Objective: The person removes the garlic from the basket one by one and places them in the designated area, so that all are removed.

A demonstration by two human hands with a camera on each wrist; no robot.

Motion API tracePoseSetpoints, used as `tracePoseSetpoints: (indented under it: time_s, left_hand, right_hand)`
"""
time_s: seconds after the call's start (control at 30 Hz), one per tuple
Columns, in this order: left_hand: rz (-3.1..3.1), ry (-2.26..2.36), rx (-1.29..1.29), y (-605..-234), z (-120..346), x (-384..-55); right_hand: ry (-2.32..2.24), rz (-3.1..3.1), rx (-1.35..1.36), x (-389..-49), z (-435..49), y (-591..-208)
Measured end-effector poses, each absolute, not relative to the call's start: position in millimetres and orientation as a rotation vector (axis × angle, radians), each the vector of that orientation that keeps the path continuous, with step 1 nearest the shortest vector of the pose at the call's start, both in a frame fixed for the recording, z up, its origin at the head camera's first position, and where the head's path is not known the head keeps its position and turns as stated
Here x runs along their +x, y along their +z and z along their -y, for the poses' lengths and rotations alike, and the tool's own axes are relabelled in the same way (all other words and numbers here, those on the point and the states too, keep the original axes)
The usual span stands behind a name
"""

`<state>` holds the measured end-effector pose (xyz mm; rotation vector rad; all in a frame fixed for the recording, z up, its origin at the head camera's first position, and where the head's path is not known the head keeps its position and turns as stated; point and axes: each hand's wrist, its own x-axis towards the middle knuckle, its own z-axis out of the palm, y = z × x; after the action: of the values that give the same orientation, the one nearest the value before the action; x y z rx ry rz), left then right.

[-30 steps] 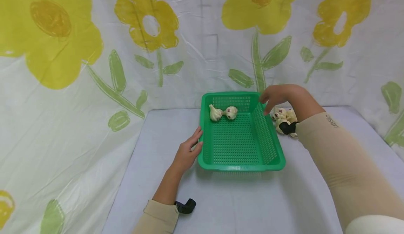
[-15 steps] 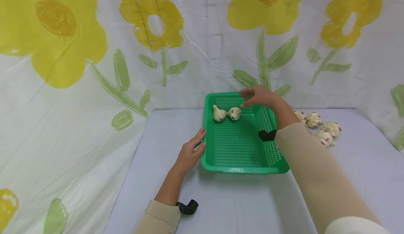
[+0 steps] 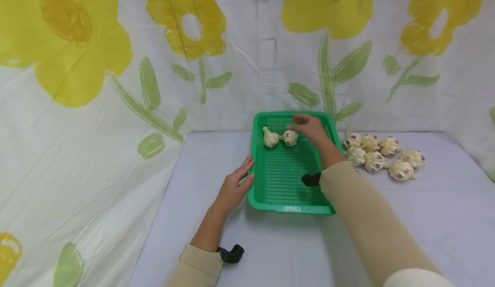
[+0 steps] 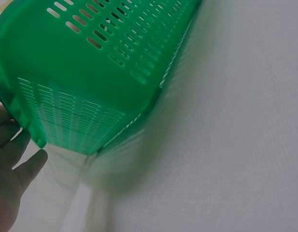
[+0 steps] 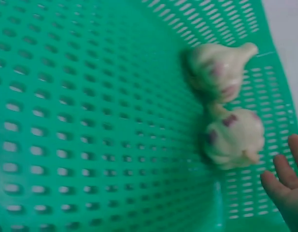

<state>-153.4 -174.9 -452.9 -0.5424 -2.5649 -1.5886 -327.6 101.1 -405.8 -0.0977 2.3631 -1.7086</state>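
Note:
A green plastic basket (image 3: 288, 209) with slotted walls stands on the white table. Two garlic bulbs lie in its far left corner: one bulb (image 3: 270, 138) with its stem pointing up and back, the other bulb (image 3: 290, 138) just right of it. My right hand (image 3: 309, 129) is inside the basket, its fingertips close by the right-hand bulb. In the right wrist view the fingers (image 5: 284, 171) are spread and hold nothing. My left hand (image 3: 232, 189) rests with extended fingers against the basket's left rim, its thumb apart below the rim in the left wrist view.
Several more garlic bulbs (image 3: 374, 161) lie grouped on the table (image 3: 433, 227) to the right of the basket. A white curtain (image 3: 239, 80) printed with yellow flowers hangs close behind the basket and along the left side.
My right hand has moved left from beside the garlic group, over the right rim and down toward the bulbs in the basket. The left hand stays at the left rim.

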Motion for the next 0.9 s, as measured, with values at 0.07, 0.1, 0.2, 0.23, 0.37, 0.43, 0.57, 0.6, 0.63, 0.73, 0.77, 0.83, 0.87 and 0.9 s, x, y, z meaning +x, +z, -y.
tracePoseSetpoints:
  time_s: [0.07,0.1,0.2,0.23,0.37,0.43,0.57,0.6,0.63,0.73,0.77,0.83,0.87,0.9]
  left_hand:
    - [2.564,-1.593,-0.546,-453,175,-154]
    - [2.564,-1.595,-0.549,-453,175,-154]
    - [2.577,-1.597,-0.541,-452,176,-154]
    - [2.579,-1.599,-0.538,-452,175,-154]
    - [2.584,-1.603,-0.517,-453,175,-154]
    - [2.585,-1.599,-0.510,-453,174,-153]
    - [2.584,-1.589,-0.508,-455,173,-153]
    - [2.581,-1.590,-0.508,-455,173,-153]
    - [2.578,-1.593,-0.511,-455,173,-153]
    - [2.567,-1.598,-0.525,-455,173,-153]
    - [2.565,-1.598,-0.529,-455,173,-154]
    - [2.558,-1.595,-0.539,-454,174,-154]
    - [2.559,-1.591,-0.542,-454,174,-154]
    - [2.562,-1.584,-0.541,-454,175,-154]
  right_hand:
    - [-1.705,-2.363,-0.065,-327,-98,-411]
    - [-1.699,-2.360,-0.050,-327,-97,-413]
    - [-1.676,-2.347,-0.015,-326,-95,-420]
    - [-1.667,-2.342,-0.008,-326,-95,-422]
    - [-1.640,-2.328,0.002,-327,-95,-429]
    - [-1.623,-2.331,-0.001,-327,-95,-431]
    - [-1.560,-2.367,-0.018,-327,-97,-438]
    - [-1.534,-2.374,-0.027,-327,-97,-439]
    - [-1.510,-2.379,-0.036,-328,-98,-441]
    - [-1.440,-2.390,-0.056,-328,-99,-447]
    - [-1.422,-2.386,-0.067,-328,-99,-448]
    - [-1.394,-2.391,-0.080,-329,-98,-450]
    - [-1.372,-2.398,-0.088,-330,-98,-450]
    - [-1.348,-2.406,-0.099,-330,-97,-451]
